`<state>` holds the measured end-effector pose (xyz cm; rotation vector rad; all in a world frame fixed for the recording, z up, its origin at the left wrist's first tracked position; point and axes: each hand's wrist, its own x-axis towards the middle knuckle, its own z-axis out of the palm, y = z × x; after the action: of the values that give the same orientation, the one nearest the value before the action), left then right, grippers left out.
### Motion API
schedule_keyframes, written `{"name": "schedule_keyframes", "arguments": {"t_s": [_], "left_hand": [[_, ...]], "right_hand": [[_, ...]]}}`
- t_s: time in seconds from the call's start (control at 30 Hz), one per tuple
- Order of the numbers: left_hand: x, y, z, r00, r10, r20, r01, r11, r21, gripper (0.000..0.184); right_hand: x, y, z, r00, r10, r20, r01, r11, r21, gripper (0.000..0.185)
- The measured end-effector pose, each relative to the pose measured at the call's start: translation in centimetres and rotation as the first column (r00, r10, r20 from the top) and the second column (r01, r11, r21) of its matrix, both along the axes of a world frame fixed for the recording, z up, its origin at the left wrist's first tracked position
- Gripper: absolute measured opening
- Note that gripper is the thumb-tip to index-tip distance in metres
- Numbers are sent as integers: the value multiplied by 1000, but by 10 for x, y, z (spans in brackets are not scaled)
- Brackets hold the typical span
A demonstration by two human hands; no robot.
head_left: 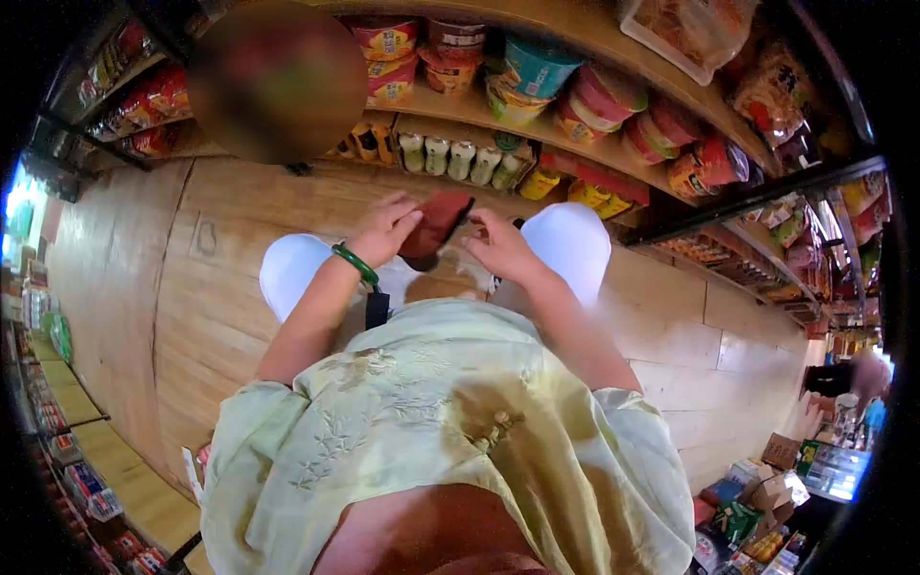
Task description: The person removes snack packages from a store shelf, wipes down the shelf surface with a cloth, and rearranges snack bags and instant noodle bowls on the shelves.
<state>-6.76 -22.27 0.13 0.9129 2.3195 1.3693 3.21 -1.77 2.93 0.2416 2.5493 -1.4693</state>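
Note:
A dark red, flat item with a black edge (pixel 443 222), perhaps a pouch or folded cloth, is held up in front of my knees. My left hand (pixel 383 230), with a green bangle at the wrist, has its fingers closed on the item's left side. Just off the black edge, my right hand (pixel 503 249) has its thumb and forefinger bent and apart, with nothing visible between them. My white-clad knees (pixel 570 251) rise on both sides of the hands. What kind of item it is does not show clearly.
Ahead is a shelf (pixel 604 134) with instant noodle tubs (pixel 537 72). Below it stand several pale green bottles (pixel 460 160) and yellow packs (pixel 594 198). Boxes and goods (pixel 767 498) sit at lower right, near another person (pixel 843 377). The floor (pixel 230 230) is wooden.

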Motion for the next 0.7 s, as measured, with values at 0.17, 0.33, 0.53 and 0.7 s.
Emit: {"name": "schedule_keyframes", "arguments": {"t_s": [0.17,0.33,0.53,0.7], "left_hand": [[9,15,60,845,125,-520,-165,986,-31,24],[8,29,96,920,208,-332,-165,974,152,21],[17,51,100,990,133,43,-140,942,304,23],[9,48,97,969,239,-55,-222,950,222,25]], "right_hand": [[1,9,-16,995,53,-84,-50,998,33,43],[-1,12,-16,997,25,-74,-16,992,125,55],[-14,9,-35,986,128,-107,-133,991,-35,47],[-6,18,8,988,151,43,-145,981,-129,35]]}}
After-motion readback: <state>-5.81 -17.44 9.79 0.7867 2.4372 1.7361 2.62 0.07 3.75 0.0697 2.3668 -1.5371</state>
